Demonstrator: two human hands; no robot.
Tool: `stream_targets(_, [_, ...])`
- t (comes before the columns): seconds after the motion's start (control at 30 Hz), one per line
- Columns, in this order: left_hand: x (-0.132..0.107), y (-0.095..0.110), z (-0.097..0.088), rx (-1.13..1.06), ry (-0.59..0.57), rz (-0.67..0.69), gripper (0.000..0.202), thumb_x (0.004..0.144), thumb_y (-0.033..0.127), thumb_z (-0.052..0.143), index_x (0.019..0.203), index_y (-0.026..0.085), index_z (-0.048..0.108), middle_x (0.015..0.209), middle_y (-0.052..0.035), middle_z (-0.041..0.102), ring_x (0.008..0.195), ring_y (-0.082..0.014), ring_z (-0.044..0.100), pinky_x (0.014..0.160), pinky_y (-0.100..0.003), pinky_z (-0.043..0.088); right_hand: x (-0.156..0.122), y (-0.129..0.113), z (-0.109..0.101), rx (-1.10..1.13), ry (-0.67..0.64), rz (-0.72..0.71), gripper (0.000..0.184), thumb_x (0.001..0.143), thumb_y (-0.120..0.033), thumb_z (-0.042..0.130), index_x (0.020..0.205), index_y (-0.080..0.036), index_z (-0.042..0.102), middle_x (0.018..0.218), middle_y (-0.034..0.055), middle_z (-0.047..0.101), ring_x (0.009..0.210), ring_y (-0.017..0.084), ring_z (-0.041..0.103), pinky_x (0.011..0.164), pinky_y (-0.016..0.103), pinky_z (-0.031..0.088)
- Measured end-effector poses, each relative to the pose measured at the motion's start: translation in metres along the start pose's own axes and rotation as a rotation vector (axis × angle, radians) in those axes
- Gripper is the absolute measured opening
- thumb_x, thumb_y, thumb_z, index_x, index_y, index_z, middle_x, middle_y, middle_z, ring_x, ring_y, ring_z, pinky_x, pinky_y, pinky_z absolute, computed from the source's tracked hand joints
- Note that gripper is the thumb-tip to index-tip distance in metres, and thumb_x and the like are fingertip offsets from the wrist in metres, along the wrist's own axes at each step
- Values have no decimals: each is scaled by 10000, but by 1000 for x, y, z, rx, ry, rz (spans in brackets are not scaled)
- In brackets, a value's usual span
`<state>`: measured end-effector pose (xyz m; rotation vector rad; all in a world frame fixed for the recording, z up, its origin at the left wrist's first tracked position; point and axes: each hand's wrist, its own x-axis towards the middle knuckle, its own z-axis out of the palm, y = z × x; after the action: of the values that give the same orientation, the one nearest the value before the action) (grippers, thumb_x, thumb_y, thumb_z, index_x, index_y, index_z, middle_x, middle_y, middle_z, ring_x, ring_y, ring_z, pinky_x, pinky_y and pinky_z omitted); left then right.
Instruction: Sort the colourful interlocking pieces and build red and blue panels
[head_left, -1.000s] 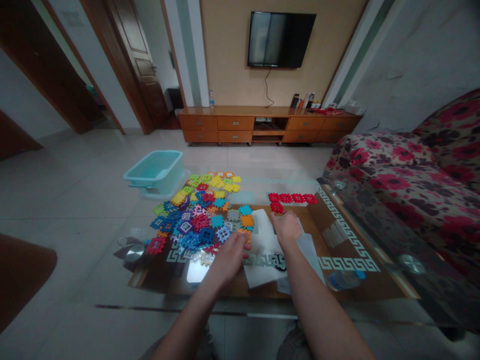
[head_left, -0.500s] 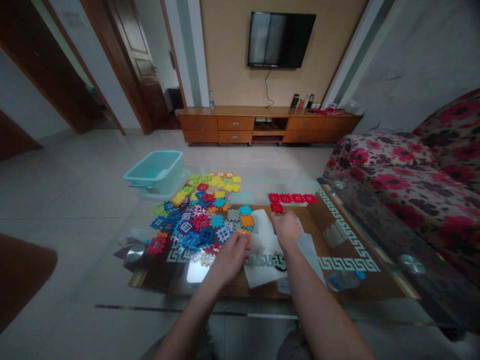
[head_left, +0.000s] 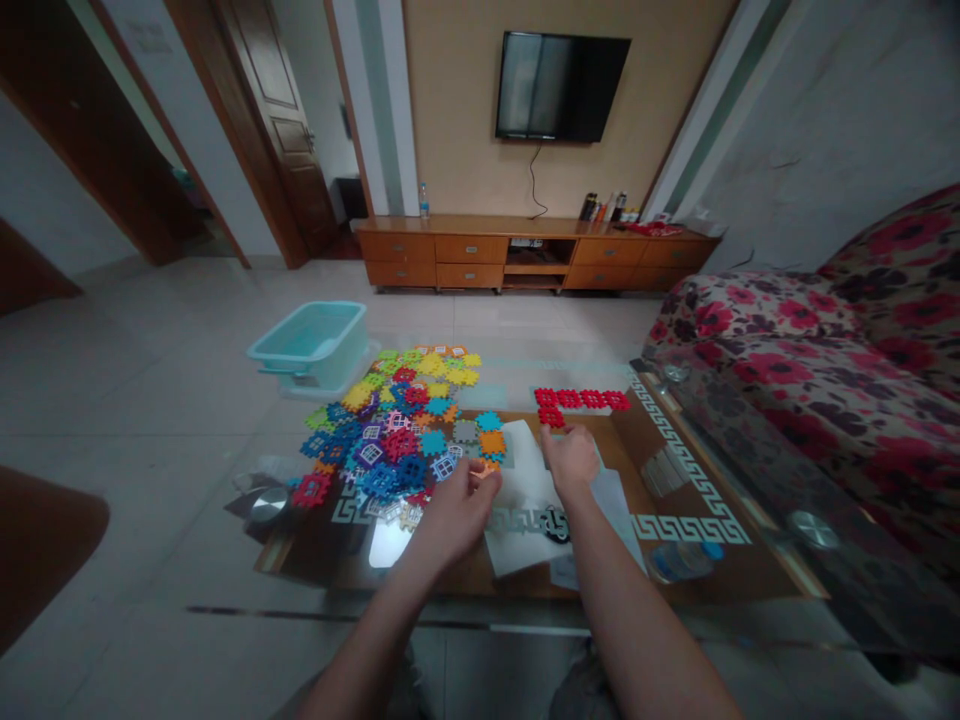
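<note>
Several red interlocking plastic tiles (head_left: 581, 399) form a row on the glass table, with one red tile (head_left: 551, 417) below its left end. My right hand (head_left: 571, 458) is at that lower tile, thumb and finger closed at its near edge. My left hand (head_left: 466, 495) hovers by the right edge of a colourful tile pile (head_left: 401, 442), its fingers curled beside an orange tile (head_left: 489, 467). Whatever the left fingers may hold is hidden. A grey tile (head_left: 466, 432) and another orange tile (head_left: 492, 443) lie just beyond that hand.
A teal plastic tub (head_left: 311, 345) stands beyond the pile at the left. White papers (head_left: 517, 535) and a plastic bottle (head_left: 679, 562) show at the table's near side. A flowered sofa (head_left: 780, 330) is at the right; a low wooden cabinet (head_left: 470, 258) stands by the far wall.
My left hand has turned slightly, its fingers drawn closer together near the orange tile. My right hand stays at the lower red tile. The whole view has shifted a little.
</note>
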<state>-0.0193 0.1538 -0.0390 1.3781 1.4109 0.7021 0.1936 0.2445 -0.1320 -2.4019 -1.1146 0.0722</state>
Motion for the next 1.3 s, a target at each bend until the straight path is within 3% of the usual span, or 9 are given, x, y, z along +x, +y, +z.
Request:
stream_targets(0.2, [21,-12,-20,236,184,58,372,862,467,538,1080,169,578,974,-136,684,899,-276,647,797,-355,434,-4,-4,-11,76,20,14,408,890,-481,521,1092,-132,584,1111,183,639,1006,298,643,844,354,472])
stream_targets(0.33, [41,-26,-35,609,354,155,339,879,334,510,1124,109,577,1029,-172,664,1004,-291,619,890,-374,425,-11,-10,-27,100,23,-40,353,899,-442,520,1078,-145,590,1088,155,648,978,285,648,810,340,463])
stream_targets(0.43, [54,-40,-47,850,416,168,332,883,300,492,1122,87,581,1097,-188,643,1091,-307,570,953,-391,410,-15,-14,-41,116,11,-93,308,893,-391,538,1072,-147,597,1076,144,656,975,283,646,792,337,453])
stream_targets(0.53, [61,-54,-57,970,440,159,313,873,281,488,1108,103,593,1117,-171,631,1065,-309,564,933,-396,425,-17,-15,-54,125,-23,-125,292,888,-371,551,1066,-146,607,1067,149,662,957,280,645,784,338,445])
stream_targets(0.83, [68,-72,-74,1023,424,50,299,884,327,458,1092,167,600,1151,-151,602,1086,-318,555,826,-415,461,-11,-17,-78,220,-37,-204,267,848,-332,567,1020,-145,649,984,143,689,854,258,647,725,316,438])
stream_targets(1.3, [79,-83,-68,977,603,-47,399,849,434,504,1093,153,648,1251,-182,535,1176,-358,483,902,-474,438,4,-1,-84,275,-84,-299,221,805,-302,591,963,-170,675,849,87,693,750,210,634,681,283,419])
